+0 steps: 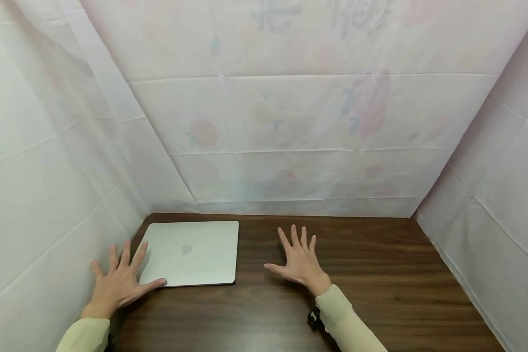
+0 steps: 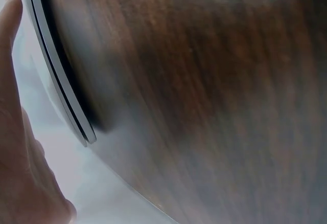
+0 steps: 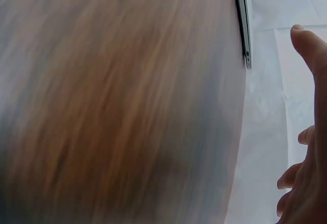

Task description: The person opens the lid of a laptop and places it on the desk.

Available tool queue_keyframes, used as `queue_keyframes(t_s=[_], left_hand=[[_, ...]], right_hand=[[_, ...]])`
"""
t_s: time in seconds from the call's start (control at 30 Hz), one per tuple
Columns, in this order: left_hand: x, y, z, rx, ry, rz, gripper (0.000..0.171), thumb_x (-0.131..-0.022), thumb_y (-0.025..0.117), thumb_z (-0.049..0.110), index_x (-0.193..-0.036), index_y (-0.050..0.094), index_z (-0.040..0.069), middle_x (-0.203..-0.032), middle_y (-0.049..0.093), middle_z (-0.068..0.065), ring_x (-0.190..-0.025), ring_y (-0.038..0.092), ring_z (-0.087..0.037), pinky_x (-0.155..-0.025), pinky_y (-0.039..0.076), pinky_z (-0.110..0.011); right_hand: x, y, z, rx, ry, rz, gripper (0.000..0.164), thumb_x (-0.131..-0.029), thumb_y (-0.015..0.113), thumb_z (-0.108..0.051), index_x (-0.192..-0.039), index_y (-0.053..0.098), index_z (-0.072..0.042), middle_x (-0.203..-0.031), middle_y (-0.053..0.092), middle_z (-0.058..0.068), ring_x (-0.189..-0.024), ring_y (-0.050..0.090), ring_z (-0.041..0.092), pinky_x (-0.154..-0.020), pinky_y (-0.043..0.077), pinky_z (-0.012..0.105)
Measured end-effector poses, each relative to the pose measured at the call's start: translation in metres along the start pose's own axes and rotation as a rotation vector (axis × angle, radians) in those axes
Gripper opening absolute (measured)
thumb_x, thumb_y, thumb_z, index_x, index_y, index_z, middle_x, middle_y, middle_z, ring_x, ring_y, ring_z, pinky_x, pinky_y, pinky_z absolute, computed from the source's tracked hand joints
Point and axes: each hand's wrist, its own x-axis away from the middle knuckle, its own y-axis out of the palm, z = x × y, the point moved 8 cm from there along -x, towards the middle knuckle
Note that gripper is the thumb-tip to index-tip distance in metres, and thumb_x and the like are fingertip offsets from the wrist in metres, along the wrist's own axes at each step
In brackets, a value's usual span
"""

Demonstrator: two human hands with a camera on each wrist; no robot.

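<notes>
Spread hands (image 1: 120,287) (image 1: 302,266) flank a closed laptop (image 1: 207,259) on the table (image 1: 391,288).

In the head view the left hand (image 1: 120,287) hides the laptop's (image 1: 198,254) near left corner; whether they touch cannot be told; the left sleeve (image 1: 83,335) and right sleeve (image 1: 352,320) run off the bottom edge; a dark object (image 1: 314,319) by the latter is too small to identify; in the right wrist view, the right hand (image 3: 318,152) is cut off and the tabletop (image 3: 117,96) blurred.
</notes>
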Motion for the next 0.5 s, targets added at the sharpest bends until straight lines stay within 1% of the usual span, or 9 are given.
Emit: queue_keyframes(t_s=[0.17,0.33,0.4,0.5], left_hand=[[-0.007,0.003,0.004,0.001,-0.005,-0.028,0.121,-0.080,0.060,0.085,-0.167,-0.004,0.030,-0.167,0.004,-0.035,-0.150,-0.001,-0.064,-0.102,-0.009,-0.089],[-0.014,0.005,0.007,0.026,-0.016,-0.058,0.117,-0.084,0.057,0.083,-0.167,-0.006,0.029,-0.168,0.000,-0.035,-0.150,-0.002,-0.064,-0.103,-0.008,-0.088],[-0.017,0.006,0.007,0.033,-0.017,-0.064,0.116,-0.085,0.056,0.083,-0.167,-0.006,0.028,-0.167,-0.001,-0.036,-0.150,-0.002,-0.064,-0.104,-0.008,-0.088],[-0.020,0.008,0.006,0.036,-0.018,-0.069,0.116,-0.085,0.056,0.083,-0.167,-0.002,0.025,-0.167,0.001,-0.037,-0.150,-0.001,-0.065,-0.104,-0.007,-0.088]], right_hand=[[-0.008,0.009,-0.015,-0.011,-0.020,-0.018,0.110,-0.085,0.051,-0.086,-0.168,0.013,-0.024,-0.171,0.005,0.022,-0.155,0.004,0.055,-0.118,0.006,0.078],[-0.016,0.018,-0.033,-0.027,-0.042,-0.041,0.110,-0.085,0.050,-0.087,-0.168,0.011,-0.025,-0.172,0.006,0.022,-0.156,0.003,0.054,-0.118,0.006,0.078],[-0.018,0.020,-0.041,-0.031,-0.051,-0.050,0.110,-0.085,0.049,-0.087,-0.168,0.011,-0.025,-0.172,0.007,0.023,-0.156,0.004,0.054,-0.118,0.007,0.078],[-0.021,0.025,-0.052,-0.032,-0.066,-0.058,0.110,-0.085,0.049,-0.087,-0.168,0.011,-0.025,-0.171,0.010,0.024,-0.155,0.006,0.055,-0.118,0.008,0.078]])
